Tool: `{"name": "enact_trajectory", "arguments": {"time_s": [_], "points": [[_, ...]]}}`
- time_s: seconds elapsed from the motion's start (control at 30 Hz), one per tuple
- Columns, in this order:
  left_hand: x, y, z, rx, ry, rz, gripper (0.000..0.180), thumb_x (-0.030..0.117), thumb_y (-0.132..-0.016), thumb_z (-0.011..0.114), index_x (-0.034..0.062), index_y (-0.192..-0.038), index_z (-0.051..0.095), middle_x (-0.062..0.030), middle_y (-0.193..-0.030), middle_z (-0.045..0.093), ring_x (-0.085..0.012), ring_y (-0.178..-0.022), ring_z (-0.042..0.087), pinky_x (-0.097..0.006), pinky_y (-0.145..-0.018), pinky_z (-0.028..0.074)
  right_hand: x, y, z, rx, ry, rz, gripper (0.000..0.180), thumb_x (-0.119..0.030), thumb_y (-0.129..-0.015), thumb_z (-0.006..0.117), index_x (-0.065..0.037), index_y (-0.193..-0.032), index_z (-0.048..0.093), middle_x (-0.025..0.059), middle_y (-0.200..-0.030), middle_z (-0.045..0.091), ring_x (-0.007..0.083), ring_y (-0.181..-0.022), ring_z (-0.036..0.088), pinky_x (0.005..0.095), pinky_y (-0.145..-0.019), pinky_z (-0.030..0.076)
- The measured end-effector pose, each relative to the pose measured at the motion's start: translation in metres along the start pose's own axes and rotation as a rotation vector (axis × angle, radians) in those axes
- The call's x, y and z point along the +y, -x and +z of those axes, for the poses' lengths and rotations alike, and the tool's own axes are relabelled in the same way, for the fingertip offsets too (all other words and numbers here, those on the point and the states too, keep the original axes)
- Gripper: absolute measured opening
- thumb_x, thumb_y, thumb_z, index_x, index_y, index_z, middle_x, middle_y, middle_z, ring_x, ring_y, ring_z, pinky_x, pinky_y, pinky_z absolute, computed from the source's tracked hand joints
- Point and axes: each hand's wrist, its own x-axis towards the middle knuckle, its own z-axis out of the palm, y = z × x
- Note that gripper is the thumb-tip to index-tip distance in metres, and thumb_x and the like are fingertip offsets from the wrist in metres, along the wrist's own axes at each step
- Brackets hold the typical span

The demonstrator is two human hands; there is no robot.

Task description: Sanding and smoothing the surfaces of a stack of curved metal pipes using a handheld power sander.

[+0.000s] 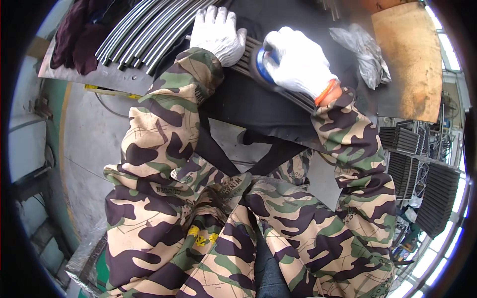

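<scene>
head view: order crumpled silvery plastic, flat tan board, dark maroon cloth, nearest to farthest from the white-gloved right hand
1. Crumpled silvery plastic: right of the right hand.
2. Flat tan board: farther right.
3. Dark maroon cloth: far left.

A dark maroon cloth (82, 47) lies at ten o'clock. At two o'clock, one crumpled silvery sheet (366, 57) is near a brown stained board (410, 59).

Beneath the left hand (218, 38) and right hand (300, 62), the bench (119, 81) is carrying black material (258, 105), probably cloth. Left of the left hand, metal rods (144, 36) are lying together, maroon cloth (83, 53) bunching beyond them. Right of the right hand, a crumpled silvery sheet (366, 58) is resting.
</scene>
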Motion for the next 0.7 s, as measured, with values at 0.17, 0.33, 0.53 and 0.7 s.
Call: {"name": "enact_trajectory", "arguments": {"time_s": [0.17, 0.33, 0.53, 0.7], "points": [[-0.006, 0.019, -0.011, 0.008, 0.024, 0.035, 0.044, 0.036, -0.099, 0.065, 0.0007, -0.125, 0.068, -0.0179, -0.125, 0.067, -0.0373, -0.121, 0.06, -0.054, -0.107, 0.044, 0.002, -0.006, 0.016, -0.043, 0.007, 0.019, 0.017, -0.026, -0.092, 0.071, -0.014, -0.103, 0.071, 0.0142, -0.098, 0.068, 0.0358, -0.093, 0.07, 0.0471, -0.082, 0.059], [0.001, 0.007, -0.014, -0.044, 0.074, -0.082, 0.055, 0.037, -0.097, 0.064, -0.0073, -0.129, 0.067, -0.0285, -0.131, 0.065, -0.0467, -0.132, 0.056, -0.059, -0.119, 0.036, -0.006, -0.002, 0.011, -0.007, -0.001, -0.029, 0.015, -0.024, -0.091, 0.074, -0.014, -0.101, 0.07, 0.0121, -0.097, 0.068, 0.0346, -0.092, 0.07, 0.0453, -0.081, 0.059], [0.001, 0.008, -0.015, -0.042, 0.099, -0.111, 0.056, 0.037, -0.096, 0.063, -0.0081, -0.129, 0.066, -0.0297, -0.13, 0.065, -0.0473, -0.132, 0.056, -0.059, -0.119, 0.036, -0.002, -0.007, 0.015, 0.052, 0.012, -0.061, 0.013, -0.022, -0.089, 0.075, -0.015, -0.099, 0.07, 0.0094, -0.094, 0.068, 0.0325, -0.087, 0.07, 0.043, -0.078, 0.059], [-0.019, 0.007, -0.024, -0.142, 0.299, 0.129, 0.046, 0.033, -0.094, 0.066, -0.0052, -0.119, 0.069, -0.0236, -0.12, 0.067, -0.0432, -0.124, 0.058, -0.057, -0.114, 0.04, -0.003, -0.005, 0.015, 0.052, 0.002, -0.073, 0.013, -0.022, -0.088, 0.077, -0.016, -0.097, 0.07, 0.0083, -0.093, 0.069, 0.0314, -0.086, 0.071, 0.0411, -0.077, 0.059]]}}
